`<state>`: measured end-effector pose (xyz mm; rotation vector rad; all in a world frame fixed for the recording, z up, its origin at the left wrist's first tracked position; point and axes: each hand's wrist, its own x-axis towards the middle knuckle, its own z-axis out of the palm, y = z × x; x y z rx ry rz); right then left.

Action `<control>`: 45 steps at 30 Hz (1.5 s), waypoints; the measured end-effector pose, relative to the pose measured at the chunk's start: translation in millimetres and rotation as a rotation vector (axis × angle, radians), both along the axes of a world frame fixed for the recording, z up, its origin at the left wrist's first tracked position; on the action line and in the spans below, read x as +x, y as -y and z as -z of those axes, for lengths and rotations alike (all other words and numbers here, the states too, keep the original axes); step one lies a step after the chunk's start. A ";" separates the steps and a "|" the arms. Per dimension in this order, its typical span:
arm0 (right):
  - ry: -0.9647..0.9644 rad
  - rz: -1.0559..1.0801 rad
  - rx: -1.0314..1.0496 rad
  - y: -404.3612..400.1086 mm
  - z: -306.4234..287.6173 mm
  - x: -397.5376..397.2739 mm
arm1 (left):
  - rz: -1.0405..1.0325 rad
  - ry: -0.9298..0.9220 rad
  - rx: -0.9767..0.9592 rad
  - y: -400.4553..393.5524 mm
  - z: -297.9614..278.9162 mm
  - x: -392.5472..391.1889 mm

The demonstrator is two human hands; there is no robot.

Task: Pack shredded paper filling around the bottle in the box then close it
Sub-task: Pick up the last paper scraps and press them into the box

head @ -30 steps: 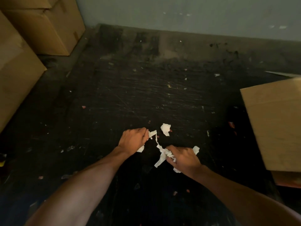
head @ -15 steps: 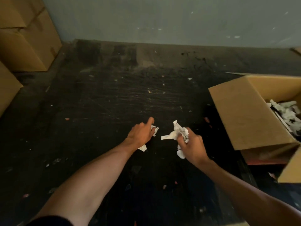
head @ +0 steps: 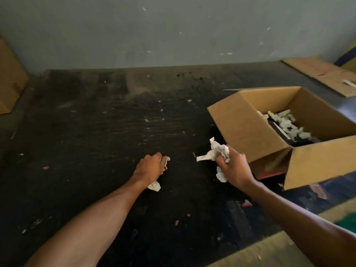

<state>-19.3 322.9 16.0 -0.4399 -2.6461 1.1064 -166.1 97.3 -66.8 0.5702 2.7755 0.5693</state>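
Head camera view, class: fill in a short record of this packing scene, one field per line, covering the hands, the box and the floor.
left hand: closed on a small scrap of white paper, low over the floor
right hand: gripping a wad of shredded paper, beside the box
box: cardboard, flaps open, on the right
box contents: shredded paper filling over dark items; bottle not clearly identifiable
floor: dark, scuffed, dotted with small scraps
other cardboard: flattened sheet at far right
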 end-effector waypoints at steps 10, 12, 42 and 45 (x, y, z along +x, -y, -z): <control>-0.209 0.158 0.228 -104.6 -83.7 23.1 | -0.031 -0.116 0.382 -81.9 -99.9 27.3; -0.257 0.163 0.227 -136.4 -96.3 30.7 | -0.052 -0.099 0.476 -109.9 -119.3 34.6; 0.082 -0.066 0.173 -433.8 -126.0 -33.3 | -0.156 0.061 0.553 -467.1 -183.9 24.1; 0.193 -0.138 0.211 -456.6 -123.0 -65.3 | -0.135 0.122 0.477 -486.6 -172.6 -2.7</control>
